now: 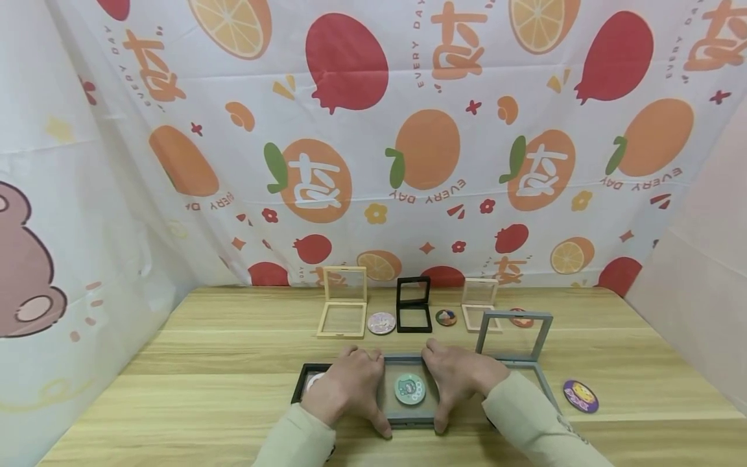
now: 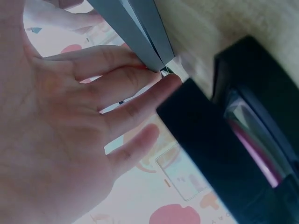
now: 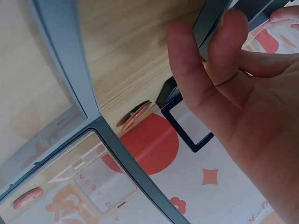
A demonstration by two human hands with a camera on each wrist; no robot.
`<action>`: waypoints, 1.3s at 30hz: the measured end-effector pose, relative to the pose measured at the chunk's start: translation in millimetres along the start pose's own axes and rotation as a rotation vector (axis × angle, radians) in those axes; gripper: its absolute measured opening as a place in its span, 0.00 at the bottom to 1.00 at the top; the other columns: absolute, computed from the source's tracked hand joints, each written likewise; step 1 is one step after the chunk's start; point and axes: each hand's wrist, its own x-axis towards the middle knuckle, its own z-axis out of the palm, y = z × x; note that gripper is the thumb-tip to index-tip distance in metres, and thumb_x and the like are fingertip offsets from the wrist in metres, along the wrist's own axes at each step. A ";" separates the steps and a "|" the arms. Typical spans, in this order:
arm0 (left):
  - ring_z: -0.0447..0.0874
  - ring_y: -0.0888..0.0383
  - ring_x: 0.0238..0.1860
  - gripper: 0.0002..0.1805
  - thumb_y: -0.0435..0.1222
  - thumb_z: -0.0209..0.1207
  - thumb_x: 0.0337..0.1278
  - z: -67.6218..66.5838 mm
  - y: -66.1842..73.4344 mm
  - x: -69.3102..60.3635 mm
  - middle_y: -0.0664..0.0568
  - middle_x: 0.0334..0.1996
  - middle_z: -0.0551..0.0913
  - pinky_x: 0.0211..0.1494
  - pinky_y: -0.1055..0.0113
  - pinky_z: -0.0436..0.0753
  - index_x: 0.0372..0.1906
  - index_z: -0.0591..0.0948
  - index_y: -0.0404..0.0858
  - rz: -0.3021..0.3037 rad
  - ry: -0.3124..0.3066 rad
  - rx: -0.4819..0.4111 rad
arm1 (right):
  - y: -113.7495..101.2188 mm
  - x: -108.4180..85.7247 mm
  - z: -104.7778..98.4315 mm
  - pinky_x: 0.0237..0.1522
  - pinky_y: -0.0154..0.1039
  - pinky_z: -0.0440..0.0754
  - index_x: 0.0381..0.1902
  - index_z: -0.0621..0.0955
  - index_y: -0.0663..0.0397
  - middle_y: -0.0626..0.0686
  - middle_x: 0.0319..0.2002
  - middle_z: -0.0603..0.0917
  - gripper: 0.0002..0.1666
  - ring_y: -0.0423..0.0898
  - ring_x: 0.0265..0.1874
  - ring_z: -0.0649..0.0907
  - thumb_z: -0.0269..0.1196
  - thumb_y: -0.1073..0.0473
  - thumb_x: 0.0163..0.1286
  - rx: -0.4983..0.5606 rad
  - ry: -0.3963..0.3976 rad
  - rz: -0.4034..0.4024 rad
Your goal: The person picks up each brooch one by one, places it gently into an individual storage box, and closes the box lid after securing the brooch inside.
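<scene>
A grey-blue display frame (image 1: 403, 357) with clear film lies flat before me, its two halves together. A round green badge (image 1: 410, 389) shows in its middle. My left hand (image 1: 353, 386) grips its left side, fingers at the far corner and thumb at the near one. On the right side my right hand (image 1: 458, 373) holds it the same way. A thin gap between the halves of the frame (image 2: 133, 32) shows in the left wrist view. Close to my left hand is a black frame (image 1: 299, 383) with a badge inside, partly hidden by that hand.
Right of my right hand, another grey-blue frame (image 1: 539, 337) stands open, a purple badge (image 1: 580, 396) beside it. Farther back are open cream (image 1: 341, 303), black (image 1: 414, 307) and pale (image 1: 480, 301) frames, with badges (image 1: 381, 323) between them. A printed cloth (image 1: 362, 240) hangs behind.
</scene>
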 end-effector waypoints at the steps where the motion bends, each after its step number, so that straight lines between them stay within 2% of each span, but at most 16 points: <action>1: 0.82 0.46 0.53 0.60 0.65 0.81 0.16 0.3 0.9 0.1 0.42 0.53 0.84 0.67 0.50 0.69 0.57 0.80 0.25 -0.003 -0.001 0.011 | 0.1 0.0 0.5 0.46 0.36 0.80 0.51 0.73 0.60 0.48 0.41 0.67 0.51 0.41 0.34 0.74 0.86 0.45 0.34 -0.006 0.004 0.000; 9: 0.81 0.45 0.56 0.62 0.66 0.80 0.15 1.8 4.4 0.4 0.41 0.58 0.82 0.67 0.51 0.70 0.59 0.80 0.26 -0.028 -0.011 0.076 | -0.1 0.2 4.2 0.45 0.36 0.81 0.51 0.73 0.60 0.48 0.41 0.67 0.51 0.42 0.33 0.74 0.86 0.45 0.33 -0.018 0.026 -0.008; 32: 0.81 0.46 0.57 0.63 0.66 0.81 0.13 2.0 7.4 -0.7 0.41 0.59 0.82 0.66 0.54 0.70 0.59 0.80 0.27 -0.040 -0.002 0.099 | -1.3 -1.0 6.3 0.41 0.37 0.80 0.50 0.72 0.58 0.48 0.41 0.65 0.53 0.42 0.32 0.72 0.88 0.43 0.32 0.004 0.025 0.020; 39: 0.81 0.45 0.57 0.62 0.65 0.81 0.13 2.8 7.5 -0.4 0.41 0.59 0.82 0.66 0.54 0.70 0.59 0.81 0.26 -0.038 -0.002 0.077 | -2.0 -1.9 5.7 0.40 0.37 0.79 0.50 0.71 0.57 0.48 0.41 0.64 0.53 0.43 0.32 0.72 0.88 0.43 0.31 0.024 0.018 0.035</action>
